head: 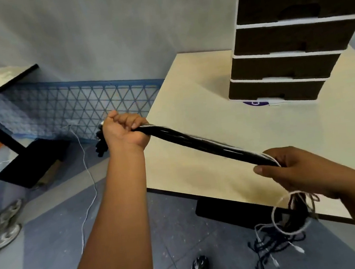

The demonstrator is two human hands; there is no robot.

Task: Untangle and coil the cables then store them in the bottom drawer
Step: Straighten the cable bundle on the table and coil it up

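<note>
— Two hands held one bundle of cables (204, 144), didn't they?

— Yes. The left hand (124, 130) was fisted round one end of the bundle, out past the table's left edge and above the floor; short black and white ends stuck out behind its knuckles. The right hand (297, 170) gripped the other end, thumb laid across the strands, near the table's front edge. Between the two fists the bundle ran as a taut, mostly black band with a few white strands, sloping down from left to right above the beige table (190, 101).

— And the rest of the cables?

— Below the right hand hung a loose tangle (289, 230) of white loops and dark strands, with small white plugs dangling at the tips, beyond the table's front edge.

— Where was the drawer?

— A four-drawer unit (290, 37) with dark fronts and a white frame stood at the table's far right. Its bottom drawer (276, 91) was closed, well apart from both hands.

— Anything else in the room?

— A thin white cord (88, 181) trailed across the blue-grey floor, a blue mesh panel (68, 107) leaned against the wall, and grey sneakers (2, 225) showed at the left edge.
</note>
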